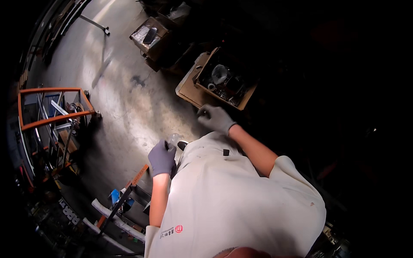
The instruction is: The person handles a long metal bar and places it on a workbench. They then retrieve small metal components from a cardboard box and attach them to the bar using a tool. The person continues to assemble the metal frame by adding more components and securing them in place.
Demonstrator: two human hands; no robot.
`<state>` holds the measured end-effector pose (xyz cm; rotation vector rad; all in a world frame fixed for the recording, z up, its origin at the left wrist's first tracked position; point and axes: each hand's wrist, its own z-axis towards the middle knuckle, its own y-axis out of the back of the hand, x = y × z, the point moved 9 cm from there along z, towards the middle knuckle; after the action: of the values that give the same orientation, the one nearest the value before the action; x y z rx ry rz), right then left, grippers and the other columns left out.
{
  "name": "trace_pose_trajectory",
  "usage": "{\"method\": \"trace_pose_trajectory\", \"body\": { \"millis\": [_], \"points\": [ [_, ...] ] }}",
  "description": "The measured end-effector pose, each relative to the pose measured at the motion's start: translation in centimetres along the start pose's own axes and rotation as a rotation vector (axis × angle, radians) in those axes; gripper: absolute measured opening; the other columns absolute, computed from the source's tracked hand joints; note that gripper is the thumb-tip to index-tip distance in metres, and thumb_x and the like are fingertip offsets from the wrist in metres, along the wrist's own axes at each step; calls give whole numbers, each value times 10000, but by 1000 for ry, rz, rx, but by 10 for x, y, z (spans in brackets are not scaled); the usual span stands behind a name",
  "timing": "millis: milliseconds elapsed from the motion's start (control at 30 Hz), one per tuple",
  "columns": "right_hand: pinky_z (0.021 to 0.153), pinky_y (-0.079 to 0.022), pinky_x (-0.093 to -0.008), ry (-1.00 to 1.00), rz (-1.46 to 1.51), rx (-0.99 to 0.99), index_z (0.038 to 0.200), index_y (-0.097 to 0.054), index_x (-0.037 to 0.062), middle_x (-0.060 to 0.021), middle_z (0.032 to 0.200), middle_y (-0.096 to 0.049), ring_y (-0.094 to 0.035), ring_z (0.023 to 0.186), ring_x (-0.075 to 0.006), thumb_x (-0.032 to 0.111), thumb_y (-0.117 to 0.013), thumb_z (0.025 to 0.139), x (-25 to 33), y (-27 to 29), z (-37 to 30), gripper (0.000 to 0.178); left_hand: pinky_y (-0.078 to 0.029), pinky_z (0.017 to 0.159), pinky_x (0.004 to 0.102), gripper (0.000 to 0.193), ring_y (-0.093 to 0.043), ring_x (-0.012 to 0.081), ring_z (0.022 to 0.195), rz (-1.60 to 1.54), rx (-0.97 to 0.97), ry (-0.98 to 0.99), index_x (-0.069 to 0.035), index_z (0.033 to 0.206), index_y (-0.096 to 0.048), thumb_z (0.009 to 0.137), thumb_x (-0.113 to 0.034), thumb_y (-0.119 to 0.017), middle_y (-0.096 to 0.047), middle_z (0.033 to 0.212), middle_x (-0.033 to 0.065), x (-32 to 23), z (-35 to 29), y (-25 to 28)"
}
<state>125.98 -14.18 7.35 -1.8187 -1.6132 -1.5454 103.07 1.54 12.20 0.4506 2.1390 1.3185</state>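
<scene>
My left hand [162, 160], in a grey glove, hangs by my thigh with its fingers curled in and nothing showing in them. My right hand [217, 120], gloved too, is held in front of my hip in a loose fist; no object shows in it. Just beyond its knuckles is the near edge of an open cardboard box [249, 97]. Whether the hand touches the cardboard I cannot tell. Inside the box lie a clear plastic bag [220, 74], a small ring-shaped part [211, 87] and dark small parts. One dark shoe [183, 145] shows below me.
A smaller carton [155, 50] with a dark flat object [150, 35] on top stands farther off. Left is an orange metal frame rack [56, 90] holding rods and boards. Nearer are an orange bar [140, 174] and pale curved rails [118, 223]. Deep shadow covers the right side.
</scene>
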Motion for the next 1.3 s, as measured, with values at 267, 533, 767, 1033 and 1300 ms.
{"method": "trace_pose_trajectory", "body": {
  "millis": [267, 533, 767, 1033, 1300],
  "points": [
    [1027, -542, -445, -621, -164, -380, 1210, -741, 77, -203, 1238, -740, -689, 1192, -371, 309, -698, 879, -375, 139, 116, 407, -462, 585, 408, 282, -569, 307, 544, -103, 20, 150, 26, 758, -580, 872, -189, -722, -592, 652, 206, -46, 13, -20],
    [1110, -495, -462, -756, -104, -436, 1387, -675, 76, -226, 1454, -622, -592, 1341, -415, 531, -705, 880, -474, 141, 207, 682, -505, 623, 425, 233, -640, 392, 636, -139, 116, 307, 0, 772, -628, 865, -195, -715, -639, 694, 198, -59, 9, -35],
    [1054, -531, -468, -845, -250, -647, 1349, -692, 72, -210, 1418, -648, -637, 1292, -399, 491, -640, 961, -530, 118, 236, 572, -503, 613, 416, 235, -640, 371, 618, -60, 120, 318, -3, 752, -627, 857, -188, -728, -632, 684, 194, -54, 10, -35],
    [1009, -536, -416, -534, 99, -854, 1255, -727, 30, -202, 1244, -743, -706, 1151, -351, 318, -773, 931, -434, 160, 178, 436, -489, 597, 408, 220, -627, 344, 595, -153, 31, 267, -3, 783, -622, 879, -168, -730, -621, 669, 176, -71, 39, -19],
    [890, -564, -329, -88, 510, -310, 1088, -749, -26, -107, 1041, -776, -722, 969, -170, 84, -782, 936, -120, 124, 102, 191, -506, 605, 417, 190, -637, 349, 628, -209, -170, 74, -57, 789, -630, 862, -202, -730, -651, 718, 149, -111, 94, 34]
  ]
}}
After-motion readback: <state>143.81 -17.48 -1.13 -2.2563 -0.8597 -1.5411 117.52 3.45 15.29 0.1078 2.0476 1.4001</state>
